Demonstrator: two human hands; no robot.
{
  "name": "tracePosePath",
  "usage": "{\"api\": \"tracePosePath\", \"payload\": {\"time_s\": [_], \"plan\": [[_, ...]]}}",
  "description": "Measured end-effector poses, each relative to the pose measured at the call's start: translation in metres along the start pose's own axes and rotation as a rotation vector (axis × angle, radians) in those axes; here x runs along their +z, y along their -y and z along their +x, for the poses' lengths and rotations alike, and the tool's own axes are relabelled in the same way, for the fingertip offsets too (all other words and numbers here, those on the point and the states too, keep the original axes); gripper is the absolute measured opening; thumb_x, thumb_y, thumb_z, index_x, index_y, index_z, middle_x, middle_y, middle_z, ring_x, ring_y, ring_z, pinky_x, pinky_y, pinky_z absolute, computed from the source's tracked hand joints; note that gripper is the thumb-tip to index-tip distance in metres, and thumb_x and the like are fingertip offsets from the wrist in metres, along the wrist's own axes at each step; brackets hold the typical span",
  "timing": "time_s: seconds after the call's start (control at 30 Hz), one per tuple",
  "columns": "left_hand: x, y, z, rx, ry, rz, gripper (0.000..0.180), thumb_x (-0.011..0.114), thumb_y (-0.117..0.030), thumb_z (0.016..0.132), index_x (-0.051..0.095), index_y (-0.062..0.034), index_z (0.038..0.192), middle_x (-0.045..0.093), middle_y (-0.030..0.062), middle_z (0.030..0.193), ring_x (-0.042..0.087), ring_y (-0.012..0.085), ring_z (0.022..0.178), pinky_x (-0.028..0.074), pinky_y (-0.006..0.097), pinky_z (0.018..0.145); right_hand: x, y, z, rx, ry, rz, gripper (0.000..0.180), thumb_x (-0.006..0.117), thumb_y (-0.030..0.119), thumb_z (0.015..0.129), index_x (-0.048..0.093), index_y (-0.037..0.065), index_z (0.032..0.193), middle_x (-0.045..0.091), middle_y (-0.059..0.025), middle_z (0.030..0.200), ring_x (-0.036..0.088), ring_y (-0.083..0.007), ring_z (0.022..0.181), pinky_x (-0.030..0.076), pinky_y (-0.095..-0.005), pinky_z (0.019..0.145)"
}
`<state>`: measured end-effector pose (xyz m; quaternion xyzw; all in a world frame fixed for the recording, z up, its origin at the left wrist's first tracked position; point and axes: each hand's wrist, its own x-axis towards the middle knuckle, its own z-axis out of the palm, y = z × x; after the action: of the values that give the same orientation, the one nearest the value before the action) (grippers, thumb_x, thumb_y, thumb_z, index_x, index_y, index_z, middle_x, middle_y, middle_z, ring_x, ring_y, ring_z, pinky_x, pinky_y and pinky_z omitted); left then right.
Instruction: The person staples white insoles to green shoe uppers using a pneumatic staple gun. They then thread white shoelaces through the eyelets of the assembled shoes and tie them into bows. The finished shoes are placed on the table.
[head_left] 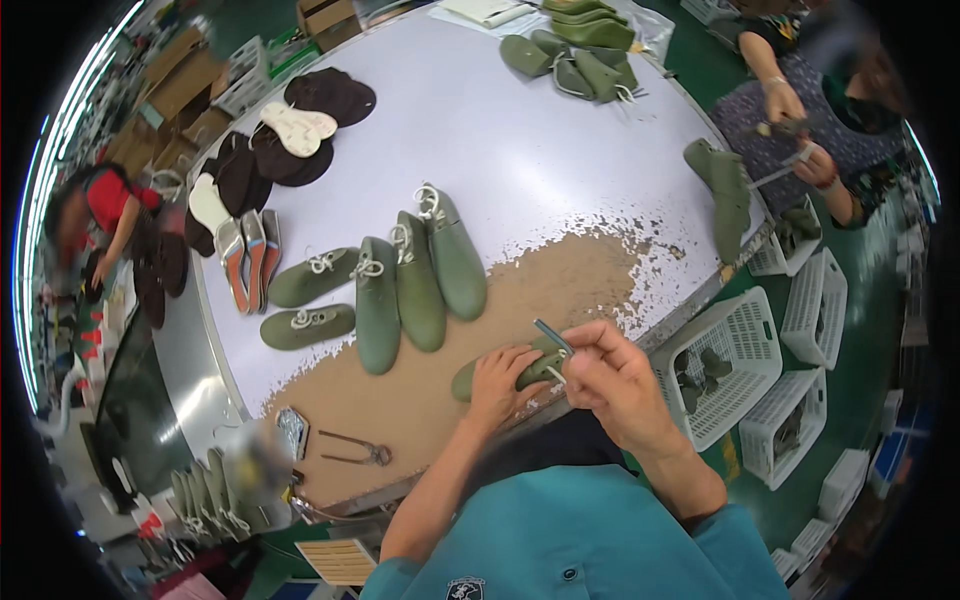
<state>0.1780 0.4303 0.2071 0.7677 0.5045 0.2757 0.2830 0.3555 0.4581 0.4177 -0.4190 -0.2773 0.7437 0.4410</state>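
My left hand (497, 388) is pressed over a green shoe (462, 381) that lies near the table's front edge, its fingers curled round the top. Above the shoe's lace end, my right hand (622, 385) pinches a slim dark blue-grey rod-like tool (550, 336), whose tip points up and left. White lace (556, 373) shows just under the right fingers; whether they also grip it is hard to make out. Left of my hands stand green laced shoes (420, 290) in a group. Pincers (362, 450) lie open on the brown worn patch.
Dark and white insoles (298, 128) are piled at the far left. Green shoe uppers (595, 70) sit at the far edge. One green boot-like piece (722, 195) is at the right edge, near a co-worker's hands (785, 105). White plastic baskets (735, 345) stand on the floor at right.
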Motion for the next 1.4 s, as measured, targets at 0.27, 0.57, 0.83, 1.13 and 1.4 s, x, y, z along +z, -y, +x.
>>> {"api": "tracePosePath", "payload": {"time_s": [0.27,0.57,0.83,1.13,1.4], "plan": [[0.034,0.005,0.002,-0.042,-0.025,0.173,0.056,0.086,-0.037,0.077,0.066,-0.0155,0.125,0.065,0.0039,0.133,0.053,0.0365,0.130,0.034,0.058,0.114,-0.014,-0.030,0.005,-0.209,-0.055,-0.780,0.018,0.071,0.013,0.098,0.075,0.001,0.110,0.071,-0.0064,0.087,0.064,-0.0153,0.076,0.050,-0.0284,0.068],[0.041,0.013,0.004,-0.089,-0.029,-0.037,0.061,0.088,-0.027,0.070,0.063,-0.0103,0.124,0.066,0.0060,0.130,0.055,0.0314,0.129,0.036,0.055,0.115,-0.101,-0.104,0.023,-0.127,-0.112,-1.360,0.013,0.070,0.012,0.093,0.075,0.003,0.102,0.074,-0.0174,0.087,0.071,-0.0379,0.085,0.055,-0.0465,0.074],[0.037,0.007,0.009,-0.035,-0.118,-0.025,0.054,0.089,-0.022,0.070,0.064,-0.0077,0.115,0.070,0.0101,0.121,0.063,0.0337,0.120,0.044,0.050,0.109,-0.095,-0.095,0.029,-0.303,-0.057,-1.466,0.009,0.068,0.012,0.095,0.070,0.003,0.096,0.071,-0.0178,0.081,0.069,-0.0395,0.077,0.054,-0.0490,0.068],[0.033,0.005,0.012,-0.014,-0.112,-0.005,0.051,0.088,-0.022,0.073,0.063,-0.0077,0.114,0.068,0.0104,0.113,0.064,0.0336,0.111,0.046,0.049,0.102,-0.089,-0.094,0.052,-0.476,0.338,-1.860,0.010,0.067,0.012,0.087,0.063,0.005,0.092,0.069,-0.0179,0.070,0.071,-0.0388,0.069,0.055,-0.0496,0.064],[0.036,0.008,0.006,-0.004,-0.110,0.023,0.053,0.089,-0.027,0.074,0.063,-0.0087,0.117,0.070,0.0086,0.120,0.064,0.0312,0.114,0.045,0.050,0.104,-0.090,-0.085,0.059,-0.008,0.318,-1.755,0.024,0.060,0.024,0.103,0.059,0.001,0.095,0.066,-0.0234,0.072,0.069,-0.0423,0.078,0.053,-0.0520,0.070]]}}
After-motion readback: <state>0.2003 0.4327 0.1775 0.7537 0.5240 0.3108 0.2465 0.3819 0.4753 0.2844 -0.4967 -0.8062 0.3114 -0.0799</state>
